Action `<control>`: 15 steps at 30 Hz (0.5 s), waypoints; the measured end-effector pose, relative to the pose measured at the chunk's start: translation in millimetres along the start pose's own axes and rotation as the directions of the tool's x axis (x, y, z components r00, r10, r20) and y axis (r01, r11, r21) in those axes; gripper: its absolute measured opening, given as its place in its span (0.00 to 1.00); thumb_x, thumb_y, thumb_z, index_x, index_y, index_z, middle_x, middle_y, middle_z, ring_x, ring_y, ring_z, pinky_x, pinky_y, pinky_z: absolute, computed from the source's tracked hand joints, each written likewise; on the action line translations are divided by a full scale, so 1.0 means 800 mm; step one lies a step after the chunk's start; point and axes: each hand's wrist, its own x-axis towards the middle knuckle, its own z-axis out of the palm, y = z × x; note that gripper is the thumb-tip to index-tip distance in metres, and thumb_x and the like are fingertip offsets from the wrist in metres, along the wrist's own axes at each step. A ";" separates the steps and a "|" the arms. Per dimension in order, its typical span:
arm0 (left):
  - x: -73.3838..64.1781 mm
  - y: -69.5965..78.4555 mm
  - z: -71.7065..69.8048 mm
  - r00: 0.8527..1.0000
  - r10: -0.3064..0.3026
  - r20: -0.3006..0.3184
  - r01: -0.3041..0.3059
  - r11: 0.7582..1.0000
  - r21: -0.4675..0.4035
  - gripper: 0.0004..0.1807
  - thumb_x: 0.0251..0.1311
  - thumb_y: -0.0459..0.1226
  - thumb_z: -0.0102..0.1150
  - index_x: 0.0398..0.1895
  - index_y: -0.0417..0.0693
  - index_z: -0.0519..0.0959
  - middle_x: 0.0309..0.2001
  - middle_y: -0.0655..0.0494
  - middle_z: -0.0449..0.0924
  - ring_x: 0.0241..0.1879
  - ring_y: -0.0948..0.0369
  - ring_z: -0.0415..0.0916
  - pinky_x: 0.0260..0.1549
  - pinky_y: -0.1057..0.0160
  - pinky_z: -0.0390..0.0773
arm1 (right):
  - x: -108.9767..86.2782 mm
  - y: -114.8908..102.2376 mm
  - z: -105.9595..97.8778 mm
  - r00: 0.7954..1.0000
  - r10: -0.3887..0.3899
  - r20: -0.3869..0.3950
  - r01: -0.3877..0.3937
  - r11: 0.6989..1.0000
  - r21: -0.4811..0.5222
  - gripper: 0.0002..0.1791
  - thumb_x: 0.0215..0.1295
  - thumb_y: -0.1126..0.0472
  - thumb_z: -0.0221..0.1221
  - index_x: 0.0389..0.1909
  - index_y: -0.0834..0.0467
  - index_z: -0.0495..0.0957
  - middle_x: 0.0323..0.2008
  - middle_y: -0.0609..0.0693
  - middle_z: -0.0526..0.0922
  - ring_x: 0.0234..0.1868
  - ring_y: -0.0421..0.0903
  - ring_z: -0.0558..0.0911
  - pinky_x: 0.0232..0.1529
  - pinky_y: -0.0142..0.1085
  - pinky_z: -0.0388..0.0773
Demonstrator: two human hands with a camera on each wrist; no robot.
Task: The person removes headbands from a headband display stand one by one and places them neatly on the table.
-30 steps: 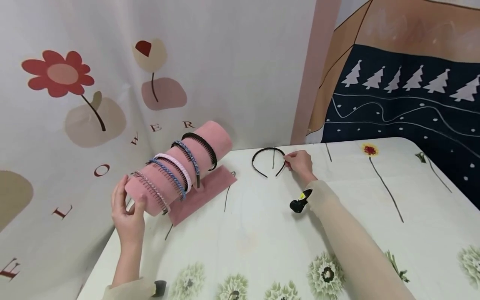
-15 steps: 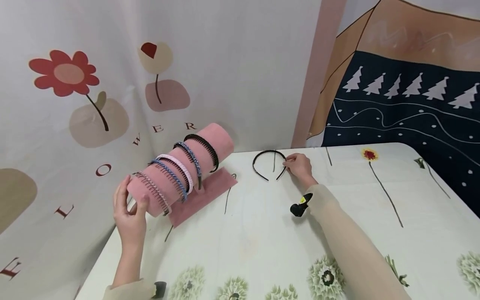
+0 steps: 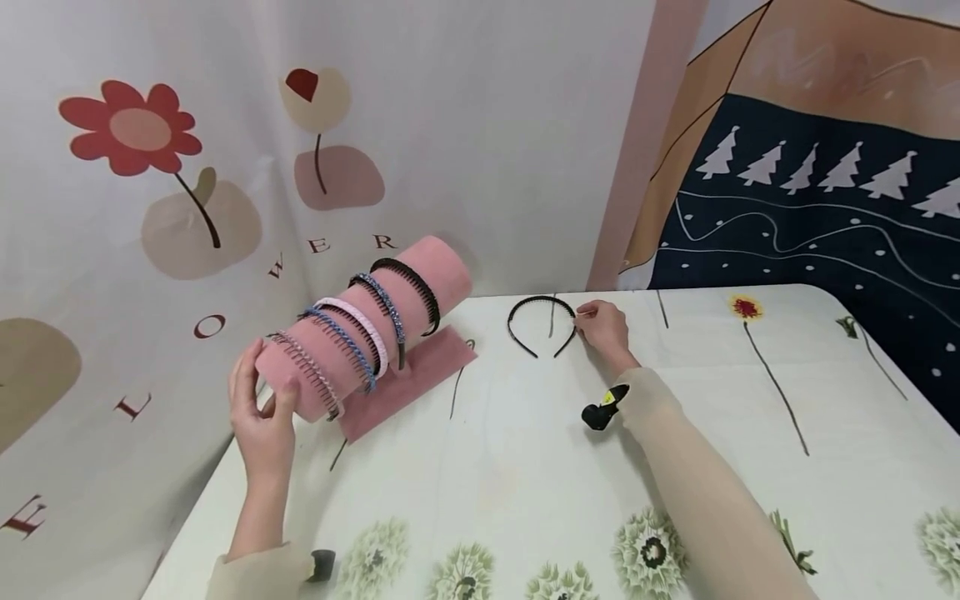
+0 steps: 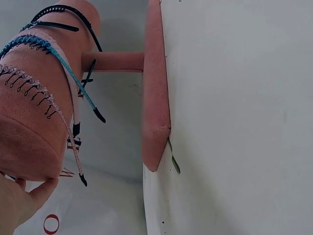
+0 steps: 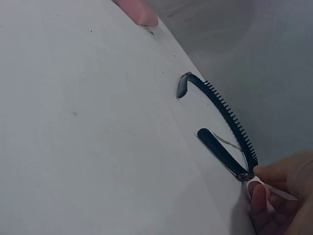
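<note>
A pink padded headband stand (image 3: 438, 267) leans diagonally at the left, its roll carried on a short post above a flat pink base (image 3: 405, 392). Around the roll sit several headbands, among them a pale pink one (image 3: 367, 323), a blue braided one (image 3: 342, 343) and a black one (image 3: 415, 283). My left hand (image 3: 261, 425) grips the roll's near end, thumb in front and fingers round the far side. At the back of the table, my right hand (image 3: 606, 333) pinches one side of a black toothed headband (image 5: 227, 115) between thumb and fingers. The headband's two ends point toward me.
The table (image 3: 480, 483) wears a white cloth printed with flowers. Close behind it hangs a white curtain (image 3: 487, 150) with flower prints, and a dark tree-patterned cloth (image 3: 810, 208) hangs at the right. A black wrist camera (image 3: 600, 412) sits under my right sleeve.
</note>
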 end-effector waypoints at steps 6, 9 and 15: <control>-0.004 -0.003 -0.006 1.000 0.014 -0.002 -0.014 1.000 -0.013 0.31 0.66 0.36 0.57 0.72 0.58 0.68 0.71 0.68 0.62 0.73 0.60 0.61 0.51 0.81 0.73 | -0.003 0.002 0.011 1.000 -0.019 0.003 0.019 0.999 -0.048 0.16 0.68 0.62 0.57 0.54 0.60 0.80 0.48 0.58 0.83 0.45 0.53 0.82 0.44 0.40 0.75; -0.005 -0.005 -0.006 1.000 0.022 -0.006 -0.023 0.999 -0.028 0.30 0.66 0.36 0.57 0.72 0.57 0.68 0.71 0.68 0.62 0.72 0.60 0.62 0.51 0.81 0.73 | -0.003 0.001 0.013 1.000 -0.026 -0.003 0.025 0.997 -0.074 0.15 0.68 0.62 0.57 0.54 0.60 0.80 0.47 0.58 0.83 0.46 0.54 0.81 0.46 0.42 0.75; 0.002 -0.007 -0.001 0.999 0.042 -0.006 -0.043 0.999 -0.032 0.30 0.66 0.37 0.57 0.72 0.56 0.68 0.70 0.68 0.62 0.73 0.58 0.61 0.53 0.80 0.73 | 0.004 -0.005 0.011 0.998 -0.036 -0.054 0.033 0.998 -0.056 0.17 0.68 0.62 0.58 0.56 0.59 0.79 0.46 0.57 0.84 0.44 0.53 0.82 0.43 0.41 0.75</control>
